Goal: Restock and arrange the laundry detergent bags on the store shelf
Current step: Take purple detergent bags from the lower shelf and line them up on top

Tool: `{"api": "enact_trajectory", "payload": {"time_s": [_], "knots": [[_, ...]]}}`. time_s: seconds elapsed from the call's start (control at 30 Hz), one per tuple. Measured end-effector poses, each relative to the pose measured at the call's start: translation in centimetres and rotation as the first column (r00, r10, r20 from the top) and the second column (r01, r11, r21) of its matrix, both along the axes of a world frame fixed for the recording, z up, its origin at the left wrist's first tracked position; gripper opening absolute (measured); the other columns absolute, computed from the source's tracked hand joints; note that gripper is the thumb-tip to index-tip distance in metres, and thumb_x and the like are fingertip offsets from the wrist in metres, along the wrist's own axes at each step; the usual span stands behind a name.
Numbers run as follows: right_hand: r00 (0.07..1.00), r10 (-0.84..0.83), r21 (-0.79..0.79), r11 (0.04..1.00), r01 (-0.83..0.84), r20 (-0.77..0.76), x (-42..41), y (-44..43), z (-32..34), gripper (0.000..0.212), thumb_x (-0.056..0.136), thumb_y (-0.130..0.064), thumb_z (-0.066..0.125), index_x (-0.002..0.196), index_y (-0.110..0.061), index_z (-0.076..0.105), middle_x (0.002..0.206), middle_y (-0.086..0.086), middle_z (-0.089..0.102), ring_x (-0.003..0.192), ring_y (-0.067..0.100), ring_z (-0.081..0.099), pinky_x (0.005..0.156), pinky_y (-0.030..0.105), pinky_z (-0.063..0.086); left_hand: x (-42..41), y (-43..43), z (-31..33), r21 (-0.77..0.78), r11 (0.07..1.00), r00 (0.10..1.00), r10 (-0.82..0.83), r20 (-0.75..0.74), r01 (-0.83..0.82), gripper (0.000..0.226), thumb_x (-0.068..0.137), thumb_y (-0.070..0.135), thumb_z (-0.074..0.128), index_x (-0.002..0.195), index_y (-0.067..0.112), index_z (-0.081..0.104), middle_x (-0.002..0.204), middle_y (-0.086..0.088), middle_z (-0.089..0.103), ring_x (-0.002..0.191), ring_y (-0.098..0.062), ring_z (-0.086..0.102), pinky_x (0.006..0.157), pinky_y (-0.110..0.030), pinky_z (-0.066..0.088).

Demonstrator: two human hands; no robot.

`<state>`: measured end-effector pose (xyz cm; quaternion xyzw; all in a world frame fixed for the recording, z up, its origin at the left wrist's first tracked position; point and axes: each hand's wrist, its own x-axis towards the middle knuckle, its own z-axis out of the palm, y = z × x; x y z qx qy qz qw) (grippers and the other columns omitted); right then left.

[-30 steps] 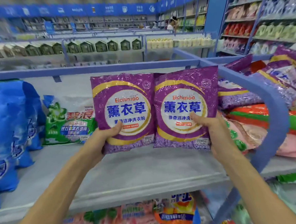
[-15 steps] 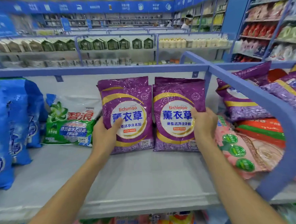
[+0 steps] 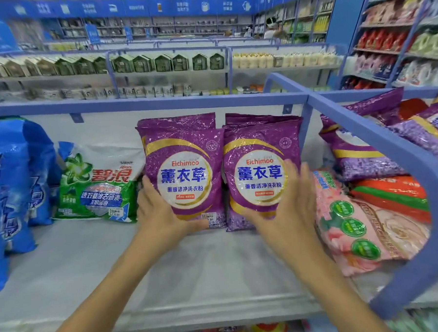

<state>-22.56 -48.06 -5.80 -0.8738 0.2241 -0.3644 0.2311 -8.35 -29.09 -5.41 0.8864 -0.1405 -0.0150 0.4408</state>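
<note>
My left hand (image 3: 162,214) grips the left lavender bag (image 3: 184,152). My right hand (image 3: 288,200), seemingly flat, presses the right lavender bag (image 3: 260,143). Their edges touch, with shelf (image 3: 193,268) room in front.

The left purple bag (image 3: 184,147) and right purple bag (image 3: 262,143) stand upright, edges touching, labels forward, at the shelf's (image 3: 205,268) back.

Far, centre-left: row of green house-shaped boxes (image 3: 156,63); pale yellow bottles (image 3: 283,58) just right of them. Blue sign band (image 3: 133,7) above, farthest back, white icons. Far right: side rack (image 3: 383,25) with red bottles (image 3: 381,40). Person (image 3: 271,27) far, small, blurred.
</note>
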Motion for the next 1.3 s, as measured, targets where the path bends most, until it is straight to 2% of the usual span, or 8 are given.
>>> {"api": "enact_trajectory", "payload": {"time_s": [0.07, 0.2, 0.4, 0.6, 0.8, 0.9, 1.17, 1.3], "knots": [[0.976, -0.008, -0.243, 0.969, -0.046, -0.217, 0.1, 0.8, -2.7, 0.116, 0.081, -0.058, 0.077, 0.162, -0.034, -0.003, 0.169, 0.009, -0.022, 0.156, 0.034, -0.017, 0.121, 0.059, 0.000, -2.3, -0.4, -0.8, 0.180, 0.984, 0.972, -0.053, 0.230, 0.011, 0.155, 0.059, 0.051, 0.093, 0.158, 0.023, -0.023, 0.165, -0.016, -0.022, 0.154, -0.039, -0.010, 0.124, -0.055, 0.005], [0.940, -0.120, -0.377, 0.926, -0.010, -0.318, 1.6, 1.7, -5.4, 0.104, 0.083, -0.043, 0.080, 0.163, -0.034, 0.015, 0.170, 0.017, 0.012, 0.153, 0.041, 0.013, 0.102, 0.080, 0.030, -3.0, -2.1, -2.4, 0.471, 0.881, 0.929, -0.209, 0.304, 0.044, 0.115, 0.092, 0.060, 0.058, 0.137, 0.043, -0.046, 0.151, -0.005, -0.050, 0.152, -0.041, -0.022, 0.122, -0.062, 0.011], [0.928, -0.223, -0.369, 0.924, 0.102, -0.300, 3.3, 0.0, -6.1, 0.105, 0.077, -0.048, 0.081, 0.161, -0.030, 0.021, 0.168, 0.015, 0.014, 0.153, 0.039, 0.014, 0.092, 0.088, 0.028, -0.9, -2.1, -4.8, 0.511, 0.859, 0.862, -0.268, 0.429, 0.013, 0.090, 0.088, 0.063, 0.040, 0.162, 0.033, -0.002, 0.169, -0.018, -0.006, 0.153, -0.046, 0.001, 0.092, -0.080, 0.037], [0.924, -0.152, -0.313, 0.949, 0.037, -0.350, 2.7, -1.5, -5.9, 0.101, 0.096, -0.052, 0.054, 0.154, -0.045, -0.029, 0.164, 0.000, -0.034, 0.153, 0.029, -0.026, 0.105, 0.086, 0.011, -0.7, -2.2, -4.9, 0.538, 0.843, 0.866, -0.275, 0.418, 0.008, 0.092, 0.098, 0.058, 0.038, 0.144, 0.043, -0.041, 0.158, -0.009, -0.044, 0.147, -0.038, -0.036, 0.108, -0.077, 0.019], [0.897, -0.139, -0.301, 0.953, 0.007, -0.419, 2.1, -0.5, -5.6, 0.098, 0.100, -0.051, 0.052, 0.152, -0.046, -0.031, 0.164, 0.001, -0.035, 0.151, 0.030, -0.031, 0.107, 0.083, 0.004, -1.1, -2.0, -4.7, 0.561, 0.828, 0.850, -0.284, 0.443, -0.015, 0.092, 0.095, 0.062, 0.039, 0.154, 0.034, -0.025, 0.166, -0.019, -0.022, 0.152, -0.048, -0.014, 0.103, -0.078, 0.029], [0.860, -0.104, -0.243, 0.970, -0.024, -0.499, 1.7, -0.4, -4.1, 0.092, 0.105, -0.051, 0.040, 0.140, -0.050, -0.045, 0.155, -0.003, -0.050, 0.145, 0.027, -0.043, 0.112, 0.078, -0.003, -1.4, -1.7, -3.8, 0.600, 0.800, 0.854, -0.321, 0.409, 0.013, 0.094, 0.099, 0.058, 0.043, 0.150, 0.035, -0.033, 0.162, -0.017, -0.033, 0.150, -0.046, -0.023, 0.111, -0.074, 0.022], [0.938, 0.023, -0.098, 0.993, -0.060, -0.345, -1.9, 1.1, -1.6, 0.065, 0.105, -0.033, 0.053, 0.162, -0.030, 0.024, 0.171, 0.006, 0.015, 0.157, 0.030, 0.011, 0.123, 0.061, 0.021, -3.6, 1.8, -1.1, 0.565, 0.818, 0.862, -0.360, 0.358, 0.107, 0.069, 0.101, 0.036, 0.050, 0.161, 0.024, 0.019, 0.168, -0.020, 0.008, 0.153, -0.045, 0.006, 0.121, -0.058, 0.021], [0.913, 0.079, -0.053, 0.993, -0.109, -0.400, -5.5, 2.5, -2.1, 0.058, 0.104, -0.035, 0.053, 0.158, -0.022, 0.037, 0.167, 0.008, 0.029, 0.154, 0.030, 0.024, 0.125, 0.046, 0.023, -6.7, 5.1, -1.0, 0.610, 0.783, 0.868, -0.385, 0.315, 0.126, 0.066, 0.098, 0.042, 0.044, 0.157, 0.018, 0.027, 0.161, -0.018, 0.026, 0.148, -0.045, 0.021, 0.117, -0.059, 0.029]]}}
